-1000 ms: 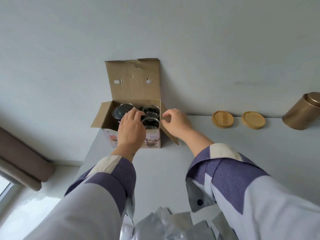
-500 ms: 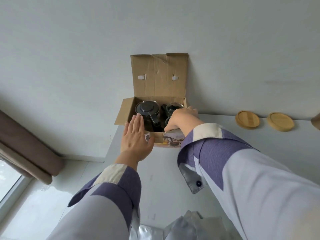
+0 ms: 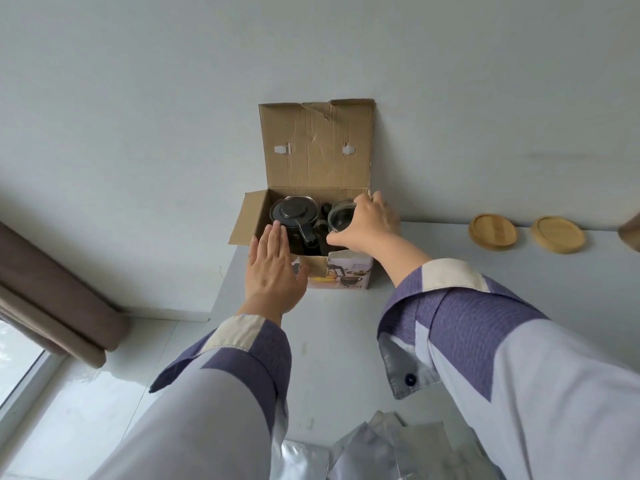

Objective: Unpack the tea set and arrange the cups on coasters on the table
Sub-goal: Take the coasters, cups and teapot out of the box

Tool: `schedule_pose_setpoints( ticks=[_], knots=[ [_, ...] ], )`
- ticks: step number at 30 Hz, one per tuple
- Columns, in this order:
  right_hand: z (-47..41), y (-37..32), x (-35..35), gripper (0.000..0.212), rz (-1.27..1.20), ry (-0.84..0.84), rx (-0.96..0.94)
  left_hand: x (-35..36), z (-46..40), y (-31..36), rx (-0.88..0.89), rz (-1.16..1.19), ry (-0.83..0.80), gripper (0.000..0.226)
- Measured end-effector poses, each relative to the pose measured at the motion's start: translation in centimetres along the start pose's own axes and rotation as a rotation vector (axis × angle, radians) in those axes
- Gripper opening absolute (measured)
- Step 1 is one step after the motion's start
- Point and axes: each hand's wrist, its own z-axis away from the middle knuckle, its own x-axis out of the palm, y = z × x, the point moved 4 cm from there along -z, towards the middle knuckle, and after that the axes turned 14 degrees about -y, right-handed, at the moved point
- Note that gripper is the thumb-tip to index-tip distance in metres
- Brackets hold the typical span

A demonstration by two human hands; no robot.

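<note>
Both busy — right hand (image 3: pixel 370 225) grips cup (image 3: pixel 341 216).

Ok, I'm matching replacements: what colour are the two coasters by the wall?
Light wooden tan, both coasters, seen in the head view, the only one.

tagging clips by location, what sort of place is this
Most likely a room in a home. A white table stands against a plain wall, a brown curtain hangs by a window, and a tea-set box sits near wooden coasters.
</note>
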Motion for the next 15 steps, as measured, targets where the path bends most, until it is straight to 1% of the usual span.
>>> schedule_pose_setpoints(
  ticks=[5, 8, 9, 11, 13, 15],
  knots=[
    [1.1, 2.3, -1.4, 0.088, -0.504, 0.082, -0.002, -0.3, 0.2, 0.0, -0.002, -0.035, -0.04, 0.079],
    [2.1, 5.1, -1.3, 0.091, -0.694, 0.118, 0.053, -1.1, 0.3, 0.1, -0.002, -0.02, -0.103, 0.076],
    [2.6, 6.2, -1.2, 0.092, -0.741, 0.131, 0.077, -1.5, 0.4, 0.4, -0.003, 0.005, -0.101, 0.073],
    [3.7, 8.6, -1.2, 0.09, -0.833, 0.152, 0.12, -2.6, 0.6, 2.1, 0.024, 0.063, -0.032, 0.065],
    [5.2, 11.0, -1.2, 0.083, -0.888, 0.162, 0.153, -3.5, 1.1, 5.2, 0.093, 0.089, 0.071, 0.059],
    [6.7, 13.6, -1.3, 0.068, -0.91, 0.188, 0.173, -3.8, 1.8, 9.0, 0.178, 0.1, 0.153, 0.055]
  ],
)
